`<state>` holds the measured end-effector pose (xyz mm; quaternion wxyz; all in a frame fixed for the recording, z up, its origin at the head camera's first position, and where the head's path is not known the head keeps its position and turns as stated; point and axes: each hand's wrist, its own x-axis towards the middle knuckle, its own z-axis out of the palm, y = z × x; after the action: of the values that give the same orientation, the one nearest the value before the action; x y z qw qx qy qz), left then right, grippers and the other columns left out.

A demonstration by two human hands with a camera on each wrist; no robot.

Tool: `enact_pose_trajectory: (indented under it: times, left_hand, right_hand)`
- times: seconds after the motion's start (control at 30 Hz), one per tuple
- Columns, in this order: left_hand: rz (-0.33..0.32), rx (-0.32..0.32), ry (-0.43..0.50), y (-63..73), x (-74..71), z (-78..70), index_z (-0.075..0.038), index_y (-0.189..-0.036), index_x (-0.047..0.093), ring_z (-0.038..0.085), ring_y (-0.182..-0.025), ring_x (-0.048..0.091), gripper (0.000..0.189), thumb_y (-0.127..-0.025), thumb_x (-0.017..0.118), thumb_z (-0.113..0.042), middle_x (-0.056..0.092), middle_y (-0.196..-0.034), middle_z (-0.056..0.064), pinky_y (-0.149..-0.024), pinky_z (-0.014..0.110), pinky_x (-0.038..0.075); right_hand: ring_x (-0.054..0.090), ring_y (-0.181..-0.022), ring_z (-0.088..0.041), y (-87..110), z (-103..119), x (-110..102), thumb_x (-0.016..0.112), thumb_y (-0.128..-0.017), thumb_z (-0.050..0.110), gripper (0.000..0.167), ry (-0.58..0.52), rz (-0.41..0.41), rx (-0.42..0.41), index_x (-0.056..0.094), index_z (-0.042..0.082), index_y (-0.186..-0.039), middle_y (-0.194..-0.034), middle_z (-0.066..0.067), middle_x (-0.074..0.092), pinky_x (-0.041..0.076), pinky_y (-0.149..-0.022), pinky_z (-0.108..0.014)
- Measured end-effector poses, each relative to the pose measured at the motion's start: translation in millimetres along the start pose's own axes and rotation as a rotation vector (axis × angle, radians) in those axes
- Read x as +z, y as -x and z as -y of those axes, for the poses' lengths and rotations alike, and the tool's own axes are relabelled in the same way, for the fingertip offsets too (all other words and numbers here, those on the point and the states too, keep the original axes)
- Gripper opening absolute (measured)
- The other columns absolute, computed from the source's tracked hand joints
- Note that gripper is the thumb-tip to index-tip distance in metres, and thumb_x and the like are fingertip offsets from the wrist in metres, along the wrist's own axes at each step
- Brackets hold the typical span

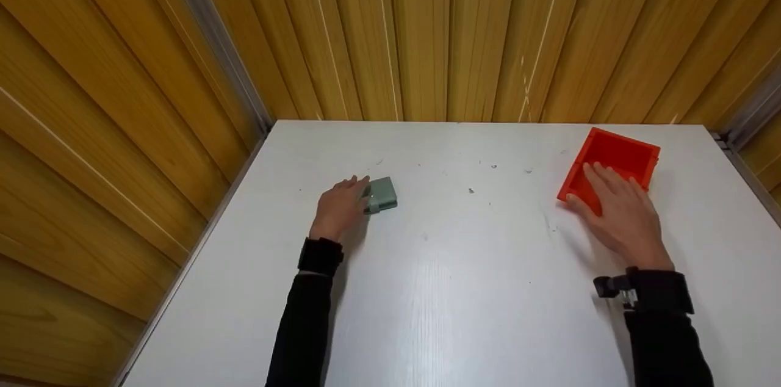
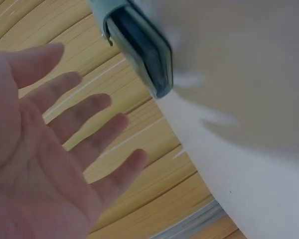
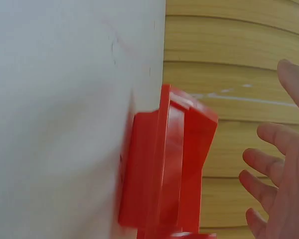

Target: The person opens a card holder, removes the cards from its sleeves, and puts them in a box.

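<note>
A small grey-green wallet (image 1: pixel 382 193) with a strap lies on the white table, left of the middle. My left hand (image 1: pixel 341 209) is just beside its left side. In the left wrist view the fingers (image 2: pixel 97 149) are spread and straight, and a gap separates them from the wallet (image 2: pixel 139 50), whose layered edge faces the camera. At the right, a red plastic bin (image 1: pixel 576 173) stands with its open top up. Above its near part hovers my right hand (image 1: pixel 628 225), fingers extended. The right wrist view shows these fingers (image 3: pixel 261 191) apart from the bin (image 3: pixel 144 174).
The white table (image 1: pixel 439 289) carries small dark marks around its middle. Wood-patterned panels (image 1: pixel 421 33) rise behind its far edge and along the left side. Metal posts (image 1: pixel 213 33) stand at the corners. Each wrist wears a black strap (image 1: pixel 320 256).
</note>
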<state>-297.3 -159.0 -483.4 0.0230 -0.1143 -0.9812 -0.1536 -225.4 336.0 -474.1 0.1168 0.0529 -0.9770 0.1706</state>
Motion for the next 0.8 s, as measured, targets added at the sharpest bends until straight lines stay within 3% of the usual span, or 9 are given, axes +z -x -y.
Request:
enact_pose_trajectory:
  times: [0.17,0.33,0.5,0.67,0.8]
  left_hand:
    - [-0.001,0.005,0.001,-0.9,8.7,-8.7,-0.008,-0.144,0.06,0.033,-0.131,0.058,0.04,-0.107,0.056,-0.024,0.064,-0.142,0.013,-0.108,0.047,0.049]
    - [-0.034,0.037,-0.034,1.2,14.4,-15.3,-0.005,-0.135,0.068,0.031,-0.124,0.06,0.033,-0.107,0.055,-0.019,0.067,-0.134,0.013,-0.103,0.044,0.053]
    - [-0.049,0.069,-0.039,1.2,18.5,-23.1,-0.003,-0.128,0.071,0.032,-0.114,0.061,0.03,-0.107,0.055,-0.017,0.069,-0.124,0.015,-0.096,0.044,0.054]
    - [-0.051,0.107,0.043,0.9,23.8,-37.5,-0.001,-0.115,0.075,0.032,-0.103,0.059,0.023,-0.104,0.058,-0.013,0.069,-0.111,0.016,-0.089,0.044,0.055]
    - [-0.046,0.123,0.118,0.1,30.2,-53.7,0.0,-0.108,0.077,0.033,-0.107,0.06,0.019,-0.102,0.063,-0.011,0.067,-0.112,0.015,-0.091,0.041,0.056]
  right_hand:
    - [0.034,-0.145,-0.049,-3.2,29,9,0.058,-0.101,0.052,0.078,-0.041,0.023,-0.025,0.03,0.016,-0.164,-0.162,-0.024,0.037,0.024,-0.117,-0.073]
    - [0.034,-0.147,-0.047,-4.8,44,18,0.049,-0.103,0.057,0.076,-0.047,0.06,-0.065,0.029,0.017,-0.164,-0.165,-0.019,0.036,0.024,-0.118,-0.072]
    - [0.033,-0.148,-0.046,-5.2,49,23,0.05,-0.104,0.054,0.073,-0.057,0.082,-0.069,0.03,0.016,-0.164,-0.164,-0.019,0.037,0.023,-0.118,-0.072]
    - [0.035,-0.147,-0.045,-4.6,53,27,0.05,-0.105,0.054,0.072,-0.054,0.095,-0.062,0.033,0.015,-0.163,-0.163,-0.019,0.038,0.025,-0.119,-0.07]
    - [0.039,-0.144,-0.044,-5.2,58,32,0.048,-0.105,0.054,0.07,-0.051,0.12,-0.063,0.035,0.013,-0.161,-0.159,-0.02,0.043,0.03,-0.118,-0.068]
